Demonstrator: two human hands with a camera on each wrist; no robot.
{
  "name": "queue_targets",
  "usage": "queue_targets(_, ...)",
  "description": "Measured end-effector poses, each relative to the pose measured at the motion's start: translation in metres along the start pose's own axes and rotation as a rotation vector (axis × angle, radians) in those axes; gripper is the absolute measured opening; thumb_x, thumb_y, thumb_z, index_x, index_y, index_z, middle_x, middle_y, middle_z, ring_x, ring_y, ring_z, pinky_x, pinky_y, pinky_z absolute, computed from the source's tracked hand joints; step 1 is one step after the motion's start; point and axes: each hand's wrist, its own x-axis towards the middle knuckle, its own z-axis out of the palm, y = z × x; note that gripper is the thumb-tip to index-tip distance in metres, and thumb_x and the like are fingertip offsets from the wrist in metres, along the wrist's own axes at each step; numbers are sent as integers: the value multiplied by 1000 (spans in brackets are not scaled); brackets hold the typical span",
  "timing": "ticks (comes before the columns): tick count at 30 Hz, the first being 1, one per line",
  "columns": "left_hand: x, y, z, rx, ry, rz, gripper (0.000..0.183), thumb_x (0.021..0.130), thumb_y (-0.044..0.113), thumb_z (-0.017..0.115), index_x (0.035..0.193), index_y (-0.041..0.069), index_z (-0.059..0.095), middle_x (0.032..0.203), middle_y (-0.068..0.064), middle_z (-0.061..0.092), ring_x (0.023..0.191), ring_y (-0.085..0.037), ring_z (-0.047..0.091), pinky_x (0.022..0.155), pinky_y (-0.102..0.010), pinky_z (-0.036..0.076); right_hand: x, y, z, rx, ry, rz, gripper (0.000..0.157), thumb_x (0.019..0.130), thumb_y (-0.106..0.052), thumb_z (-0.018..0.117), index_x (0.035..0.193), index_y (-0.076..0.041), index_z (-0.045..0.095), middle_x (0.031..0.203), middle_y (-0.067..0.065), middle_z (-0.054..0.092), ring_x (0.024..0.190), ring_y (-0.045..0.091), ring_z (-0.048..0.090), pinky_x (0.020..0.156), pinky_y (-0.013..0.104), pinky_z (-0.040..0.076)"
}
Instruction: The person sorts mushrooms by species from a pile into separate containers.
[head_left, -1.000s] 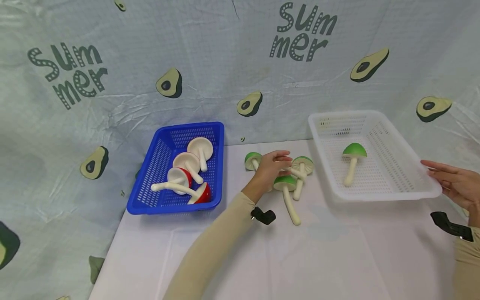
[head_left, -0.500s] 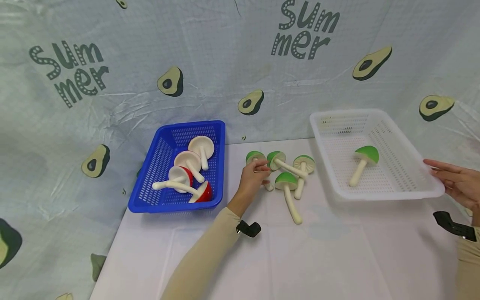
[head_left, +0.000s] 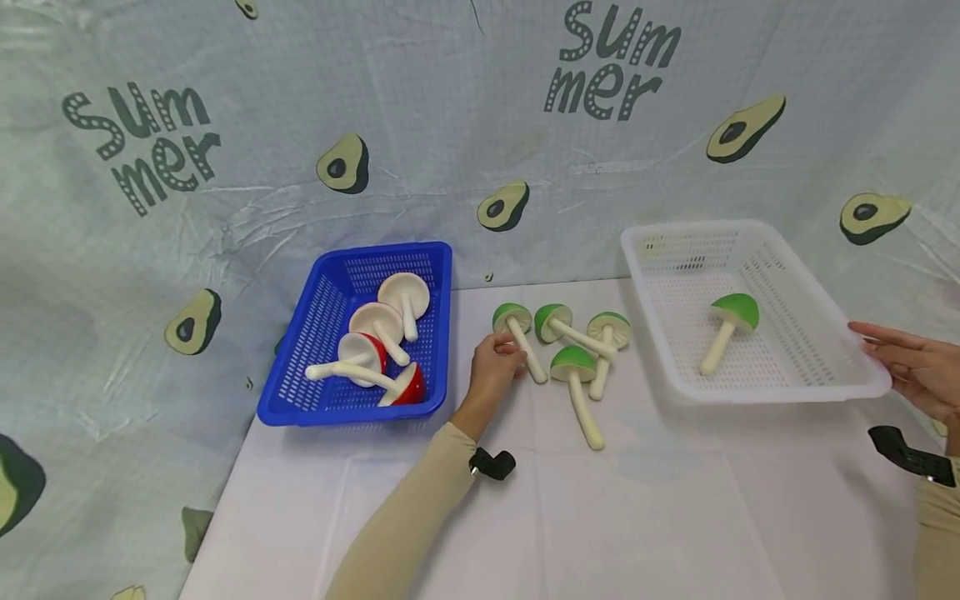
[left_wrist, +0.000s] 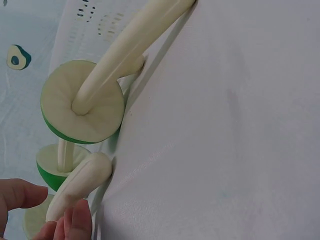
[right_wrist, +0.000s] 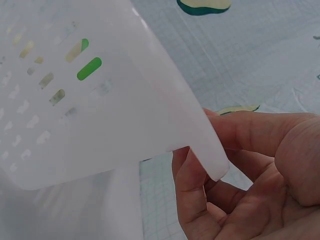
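My left hand (head_left: 495,367) is at the leftmost green-capped toy mushroom (head_left: 528,348) on the table. In the left wrist view its thumb and fingertips lie on either side of the pale stem (left_wrist: 82,180), with a gap still showing by the thumb. Beside it lie several more green-capped mushrooms, one nearest the front (head_left: 579,400) and one lying across another (head_left: 581,335). My right hand (head_left: 917,367) holds the right rim of the white basket (head_left: 847,333), fingers curled under the edge (right_wrist: 212,155). Inside that basket lies one green-capped mushroom (head_left: 726,332).
A blue basket (head_left: 281,408) stands at the left with several red-capped mushrooms (head_left: 408,385) in it, one stem resting toward the left. A white cloth (head_left: 637,517) covers the table. Behind hangs a curtain (head_left: 420,125) printed with avocados.
My left hand has drawn back leftward from the middle mushrooms to the leftmost one. The mushroom in the white basket has shifted right and tipped over. My right hand stays at the rim.
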Motion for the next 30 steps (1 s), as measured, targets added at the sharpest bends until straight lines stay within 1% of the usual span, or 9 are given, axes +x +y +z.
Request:
queue_targets(2,2,-2,1,9,0,-15,38,90,-3,69,127,-3,61,107,-14,62,82,-20,66,78,-35,62,-2,-2,2,3,-3,3,26,97,-13,69,107,-34,79,100,-29,66,80,-2,66,64,18,55)
queue_targets(7,6,-5,6,12,-30,-50,40,91,-2,70,129,-6,59,111,-19,67,89,-24,71,74,-29,61,-2,-2,2,7,-4,10,25,96,-14,70,107,-34,79,100,-29,66,79,-2,66,64,18,55)
queue_targets(11,6,-6,9,0,-37,-52,41,92,-1,70,130,-8,58,112,-22,68,92,-27,72,75,-30,61,-2,-1,2,23,-8,11,23,96,-14,70,104,-33,80,99,-28,67,79,-1,66,63,19,56)
queue_targets(16,8,-7,11,1,-32,-50,41,91,-2,70,130,-8,58,107,-20,68,88,-26,73,75,-30,61,-3,-1,3,28,-4,9,22,95,-15,72,101,-34,80,97,-28,67,78,-1,66,63,19,56)
queue_targets(19,8,-7,10,-12,-41,-53,42,92,-4,70,131,-7,58,105,-18,67,88,-26,72,75,-30,61,-3,-1,4,43,-11,4,22,95,-13,72,100,-33,80,98,-27,68,79,-1,67,63,19,56)
queue_targets(25,9,-8,8,-59,-64,-62,43,93,-5,68,134,-7,56,103,-15,64,91,-26,71,77,-31,61,-3,-1,3,67,-18,0,26,96,-9,69,103,-31,80,99,-25,69,80,0,67,64,19,56)
queue_targets(30,9,-8,6,-72,-71,-59,41,94,-4,67,133,-5,56,101,-13,63,90,-23,70,79,-32,61,-3,-2,3,61,-6,9,26,96,-11,70,109,-31,79,100,-26,68,80,0,67,65,19,57)
